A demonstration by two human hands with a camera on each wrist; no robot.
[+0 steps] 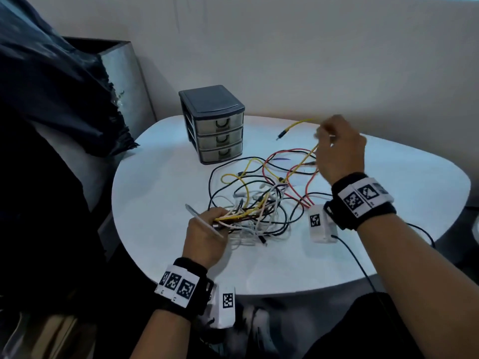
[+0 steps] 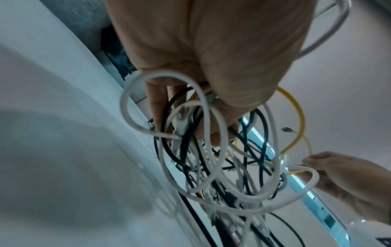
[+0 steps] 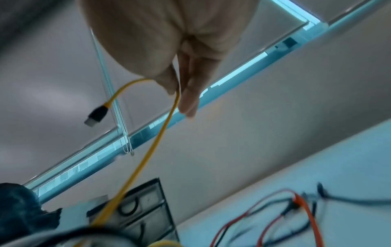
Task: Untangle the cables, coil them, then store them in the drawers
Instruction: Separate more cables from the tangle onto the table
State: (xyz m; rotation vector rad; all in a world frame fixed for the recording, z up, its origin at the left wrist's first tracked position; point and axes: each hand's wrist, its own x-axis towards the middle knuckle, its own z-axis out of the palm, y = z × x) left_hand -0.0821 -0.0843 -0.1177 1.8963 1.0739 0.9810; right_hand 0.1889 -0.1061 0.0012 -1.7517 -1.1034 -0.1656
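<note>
A tangle of cables (image 1: 259, 200) in white, black, yellow and red lies on the white table (image 1: 160, 177). My left hand (image 1: 207, 229) grips a bunch of these cables (image 2: 201, 150) at the tangle's near left edge. My right hand (image 1: 337, 149), raised at the far right, pinches a yellow cable (image 1: 300, 164) between thumb and fingers (image 3: 190, 100). Its black plug (image 1: 281, 134) hangs free past the hand (image 3: 97, 115). The cable runs taut down into the tangle. A small grey drawer unit (image 1: 215, 123) stands behind, all three drawers shut.
A dark cloth (image 1: 51, 86) drapes over a grey box (image 1: 121, 81) at the left. The wall (image 1: 311, 47) runs close behind the table. Red cable loops (image 1: 293, 174) lie under my right hand. A black lead (image 1: 363, 270) trails off the near table edge.
</note>
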